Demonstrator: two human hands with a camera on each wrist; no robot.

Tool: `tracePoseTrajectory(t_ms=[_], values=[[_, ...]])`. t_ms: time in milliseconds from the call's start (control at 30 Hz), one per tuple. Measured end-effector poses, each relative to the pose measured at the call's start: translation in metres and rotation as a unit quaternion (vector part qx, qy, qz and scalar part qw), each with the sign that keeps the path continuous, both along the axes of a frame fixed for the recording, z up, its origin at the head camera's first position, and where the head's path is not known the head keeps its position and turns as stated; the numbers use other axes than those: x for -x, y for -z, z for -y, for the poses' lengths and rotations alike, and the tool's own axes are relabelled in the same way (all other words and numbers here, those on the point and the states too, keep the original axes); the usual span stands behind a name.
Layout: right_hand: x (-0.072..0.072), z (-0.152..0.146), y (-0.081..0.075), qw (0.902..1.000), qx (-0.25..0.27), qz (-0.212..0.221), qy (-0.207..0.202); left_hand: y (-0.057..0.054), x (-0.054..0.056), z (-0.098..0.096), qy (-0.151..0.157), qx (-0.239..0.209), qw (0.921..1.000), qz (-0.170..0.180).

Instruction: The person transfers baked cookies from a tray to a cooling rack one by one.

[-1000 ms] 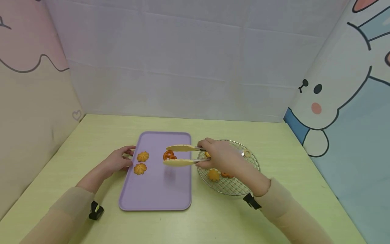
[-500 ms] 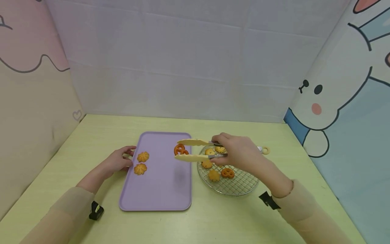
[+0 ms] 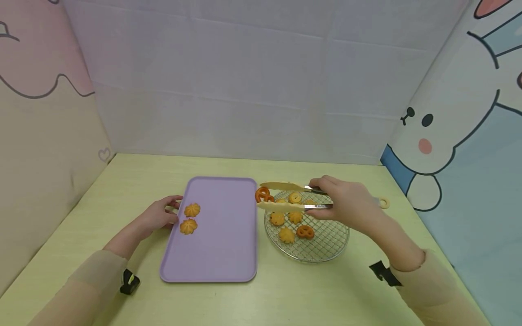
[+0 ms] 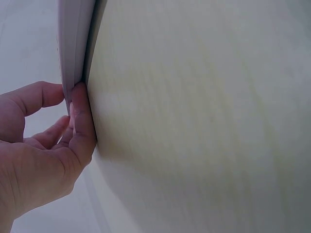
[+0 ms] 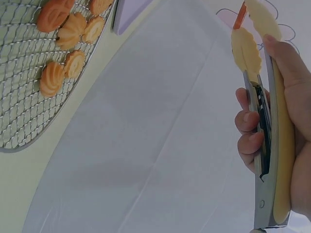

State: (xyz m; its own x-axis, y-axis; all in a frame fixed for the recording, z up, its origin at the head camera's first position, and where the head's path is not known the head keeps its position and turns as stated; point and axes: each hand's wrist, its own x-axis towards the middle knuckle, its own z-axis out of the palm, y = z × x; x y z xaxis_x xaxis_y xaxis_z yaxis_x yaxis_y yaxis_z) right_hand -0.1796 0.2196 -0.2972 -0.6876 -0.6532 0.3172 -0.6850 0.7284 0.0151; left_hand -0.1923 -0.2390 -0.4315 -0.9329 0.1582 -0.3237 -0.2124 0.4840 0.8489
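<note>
My right hand [image 3: 346, 201] grips a pair of tongs [image 3: 285, 206] with cream tips and metal arms. Between the tips is a brown pretzel [image 3: 263, 194], held in the air over the gap between tray and rack. At the left edge of the lilac tray [image 3: 220, 253], my left hand [image 3: 159, 214] pinches the rim; the left wrist view shows thumb and fingers [image 4: 83, 119] on either side of it. Two golden cookies [image 3: 188, 226] lie on the tray's left part. Below the tongs, the round wire rack [image 3: 322, 246] carries several cookies [image 3: 287, 235] and another pretzel [image 3: 305, 232].
Both tray and rack stand on a pale yellow table [image 3: 285, 299]. Behind it rises a white sheet [image 3: 244, 90]. Printed panels flank the table, with a rabbit drawing [image 3: 432, 136] on the right one.
My right hand has moved to the right, carrying the pretzel in the tongs from above the tray to the rack's left edge. The left hand stays at the tray's edge.
</note>
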Motion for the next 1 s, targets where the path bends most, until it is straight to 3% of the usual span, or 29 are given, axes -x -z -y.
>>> tracePoseTrajectory(t_ms=[500,1000], values=[[0.001,-0.055,0.007,0.9976,0.049,-0.042,-0.024,0.002,0.0,-0.001,-0.001,0.005,1.0,-0.002],[0.001,-0.095,0.031,0.9956,0.051,-0.078,-0.013,0.002,0.0,0.0,0.003,0.005,0.9999,-0.011]])
